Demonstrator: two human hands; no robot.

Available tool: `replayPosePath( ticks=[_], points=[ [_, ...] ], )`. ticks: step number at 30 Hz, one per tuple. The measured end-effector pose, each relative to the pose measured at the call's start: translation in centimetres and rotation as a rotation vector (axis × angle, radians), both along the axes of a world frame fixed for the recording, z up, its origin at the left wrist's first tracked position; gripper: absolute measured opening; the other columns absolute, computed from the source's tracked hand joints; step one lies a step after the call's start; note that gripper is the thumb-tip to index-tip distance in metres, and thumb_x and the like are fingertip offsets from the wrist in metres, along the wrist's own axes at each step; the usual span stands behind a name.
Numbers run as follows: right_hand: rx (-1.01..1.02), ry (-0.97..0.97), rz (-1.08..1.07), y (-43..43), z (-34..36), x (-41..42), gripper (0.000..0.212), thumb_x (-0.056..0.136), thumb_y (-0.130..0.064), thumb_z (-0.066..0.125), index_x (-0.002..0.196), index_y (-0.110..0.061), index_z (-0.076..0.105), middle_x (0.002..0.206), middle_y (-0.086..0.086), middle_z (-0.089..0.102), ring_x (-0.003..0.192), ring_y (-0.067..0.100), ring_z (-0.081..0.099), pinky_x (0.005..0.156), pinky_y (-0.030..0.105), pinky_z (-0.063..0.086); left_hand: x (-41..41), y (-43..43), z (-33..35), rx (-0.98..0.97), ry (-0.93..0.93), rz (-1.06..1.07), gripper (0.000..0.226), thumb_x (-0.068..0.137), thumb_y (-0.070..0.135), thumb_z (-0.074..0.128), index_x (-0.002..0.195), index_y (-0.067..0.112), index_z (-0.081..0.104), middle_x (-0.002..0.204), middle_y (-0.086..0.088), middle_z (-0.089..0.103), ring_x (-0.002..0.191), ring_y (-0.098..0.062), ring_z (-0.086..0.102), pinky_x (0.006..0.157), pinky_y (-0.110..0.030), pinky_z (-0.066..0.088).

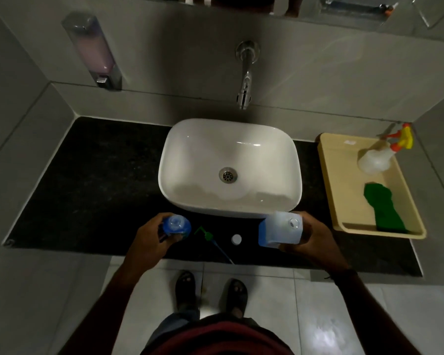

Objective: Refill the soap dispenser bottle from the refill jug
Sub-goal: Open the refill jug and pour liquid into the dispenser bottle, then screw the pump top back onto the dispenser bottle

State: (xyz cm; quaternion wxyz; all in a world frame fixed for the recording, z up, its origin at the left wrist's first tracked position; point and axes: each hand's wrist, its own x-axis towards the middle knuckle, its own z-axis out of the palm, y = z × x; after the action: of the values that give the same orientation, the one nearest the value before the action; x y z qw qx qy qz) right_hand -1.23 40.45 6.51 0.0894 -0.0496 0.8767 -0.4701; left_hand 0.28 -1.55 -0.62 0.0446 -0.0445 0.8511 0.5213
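Head view: my left hand grips the open soap dispenser bottle at the front of the black worktop. My right hand grips the upright refill jug. The green pump and a white cap lie between them.

Two hands (left hand, right hand), one round blue clear-plastic bottle, one square translucent jug, one green pump, one white round cap, one white ceramic basin, one beige tray
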Motion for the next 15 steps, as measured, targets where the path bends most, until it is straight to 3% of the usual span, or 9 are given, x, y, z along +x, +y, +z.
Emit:
replayPosePath(
  ticks=[4, 9, 15],
  points=[
    [0.003, -0.077, -0.034, 1.1, -3.5, 1.2, 0.072, 0.059, -0.017, 0.097, 0.122, -0.026, 0.062, 0.112, -0.009, 0.071, 0.103, 0.007, 0.069, 0.078, 0.016, 0.055, 0.1, -0.2, -2.0, -0.040, -0.039, -0.008, 0.054, 0.071, 0.010, 0.088, 0.109, 0.039, 0.062, 0.106, 0.011, 0.071, 0.096, 0.000, 0.067, 0.084, -0.012, 0.051],
    [0.058, -0.129, -0.079, 1.5, -5.9, 1.1, 0.071, 0.062, -0.015, 0.095, 0.123, -0.021, 0.060, 0.115, -0.008, 0.068, 0.107, 0.006, 0.065, 0.084, 0.021, 0.057, -0.3, -0.2, -3.9, -0.054, -0.107, -0.016, 0.054, 0.069, 0.005, 0.088, 0.109, 0.031, 0.062, 0.106, 0.008, 0.070, 0.095, 0.004, 0.066, 0.082, -0.009, 0.049],
    [0.097, -0.147, -0.123, 2.0, -6.8, 0.4, 0.073, 0.058, -0.015, 0.095, 0.117, -0.037, 0.058, 0.112, -0.017, 0.068, 0.104, -0.003, 0.063, 0.078, 0.011, 0.053, -0.4, -0.9, -5.3, -0.045, -0.177, -0.012, 0.055, 0.071, 0.011, 0.088, 0.112, 0.035, 0.061, 0.109, 0.007, 0.070, 0.099, -0.007, 0.066, 0.088, -0.027, 0.051]
  ],
)
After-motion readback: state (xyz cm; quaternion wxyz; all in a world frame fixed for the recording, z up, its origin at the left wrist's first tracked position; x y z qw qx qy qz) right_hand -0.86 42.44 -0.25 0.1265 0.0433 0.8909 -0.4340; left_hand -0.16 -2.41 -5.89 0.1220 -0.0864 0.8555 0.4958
